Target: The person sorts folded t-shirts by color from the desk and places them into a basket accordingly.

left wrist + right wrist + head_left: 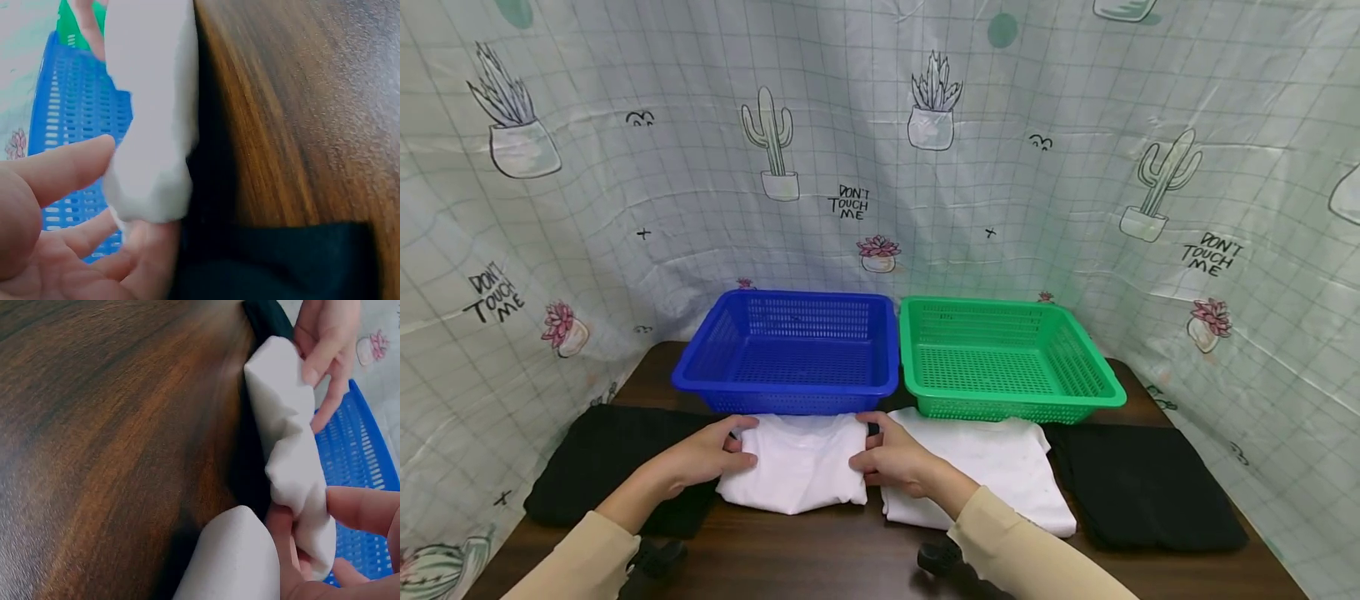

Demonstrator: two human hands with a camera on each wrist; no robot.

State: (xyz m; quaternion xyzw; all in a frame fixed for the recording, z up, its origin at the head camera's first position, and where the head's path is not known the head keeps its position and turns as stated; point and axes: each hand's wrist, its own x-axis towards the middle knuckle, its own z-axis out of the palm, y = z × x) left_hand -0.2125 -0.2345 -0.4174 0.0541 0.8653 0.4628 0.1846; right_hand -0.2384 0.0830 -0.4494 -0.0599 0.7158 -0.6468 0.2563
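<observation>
A folded white shirt (801, 467) is held between both hands in front of the blue basket (786, 389). My left hand (715, 450) grips its left edge, thumb on one face and fingers tucked beneath, as the left wrist view shows. On the opposite edge my right hand (891, 457) pinches the cloth the same way. In the right wrist view the shirt (290, 444) looks like a thick, creased bundle, with a shadow under it. Another folded white garment (992, 467) lies on the table just right of my right hand.
A green basket (1015, 397) stands right of the blue one; the insides of both show bare mesh. Folded black cloths lie at the left (602, 458) and right (1150, 483) of the brown table (805, 558). A cactus-print curtain (820, 125) surrounds the table's back and sides.
</observation>
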